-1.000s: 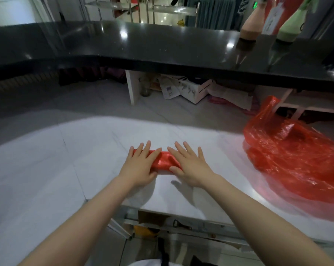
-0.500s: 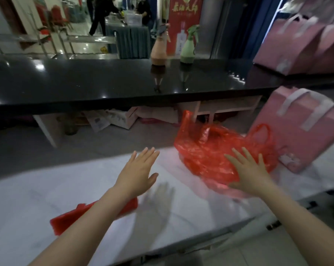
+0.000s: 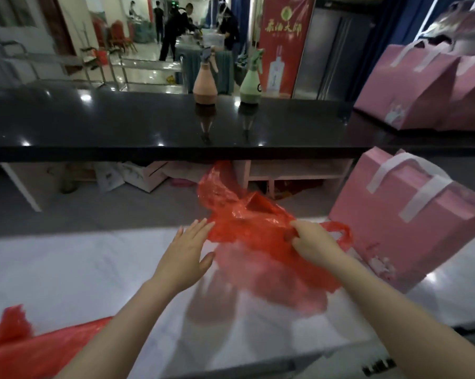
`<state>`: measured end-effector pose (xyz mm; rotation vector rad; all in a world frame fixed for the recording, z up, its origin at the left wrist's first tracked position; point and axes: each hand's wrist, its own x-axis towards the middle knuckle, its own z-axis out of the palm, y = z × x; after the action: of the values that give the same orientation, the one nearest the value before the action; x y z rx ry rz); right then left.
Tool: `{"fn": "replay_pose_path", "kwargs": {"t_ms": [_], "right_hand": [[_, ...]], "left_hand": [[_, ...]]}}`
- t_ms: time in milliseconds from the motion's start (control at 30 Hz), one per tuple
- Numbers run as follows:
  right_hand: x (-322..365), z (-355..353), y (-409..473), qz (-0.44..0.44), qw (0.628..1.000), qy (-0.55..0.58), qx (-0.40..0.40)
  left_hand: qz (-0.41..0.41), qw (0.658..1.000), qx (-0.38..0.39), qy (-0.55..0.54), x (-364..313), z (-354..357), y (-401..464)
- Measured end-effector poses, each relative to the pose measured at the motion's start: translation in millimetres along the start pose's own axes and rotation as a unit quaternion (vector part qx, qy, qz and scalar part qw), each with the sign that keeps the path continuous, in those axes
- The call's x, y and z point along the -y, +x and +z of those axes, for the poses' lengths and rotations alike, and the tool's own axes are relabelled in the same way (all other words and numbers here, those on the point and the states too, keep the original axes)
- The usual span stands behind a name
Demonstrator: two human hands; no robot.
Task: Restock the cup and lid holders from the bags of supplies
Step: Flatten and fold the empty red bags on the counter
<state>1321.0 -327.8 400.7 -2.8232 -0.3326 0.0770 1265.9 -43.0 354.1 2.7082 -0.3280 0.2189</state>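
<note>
Right hand [image 3: 311, 242] pinches red plastic bag [image 3: 247, 220] at centre, contents hidden; left hand [image 3: 185, 254] flat, released, fingertips at bag edge; second red bag [image 3: 37, 348] cut off lower left

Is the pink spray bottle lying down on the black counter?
No, the pink spray bottle stands upright on the black counter, beside the green spray bottle.

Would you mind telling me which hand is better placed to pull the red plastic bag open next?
Left: the right hand already pinches the red plastic bag, while the left hand is open beside its edge.
</note>
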Motion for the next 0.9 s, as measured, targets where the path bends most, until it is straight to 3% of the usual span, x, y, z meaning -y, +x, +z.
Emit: {"fn": "replay_pose_path", "kwargs": {"t_ms": [367, 600, 667, 767, 900], "right_hand": [[34, 9, 22, -0.097, 0.992, 0.075, 0.024], [76, 16, -8, -0.150, 0.980, 0.131, 0.023], [96, 13, -18, -0.158, 0.960, 0.228, 0.026], [131, 3, -35, -0.142, 0.911, 0.387, 0.015], [177, -15, -58, -0.092, 0.841, 0.533, -0.024]], "left_hand": [[-0.193, 0.978, -0.081, -0.009, -2, -6, -90], [-0.196, 0.979, -0.003, -0.047, -8, -14, -117], [-0.205, 0.969, 0.012, -0.135, -18, -13, -115], [-0.229, 0.920, 0.001, -0.319, -27, -21, -117], [-0.172, 0.901, -0.038, -0.395, -31, -46, -135]]}}
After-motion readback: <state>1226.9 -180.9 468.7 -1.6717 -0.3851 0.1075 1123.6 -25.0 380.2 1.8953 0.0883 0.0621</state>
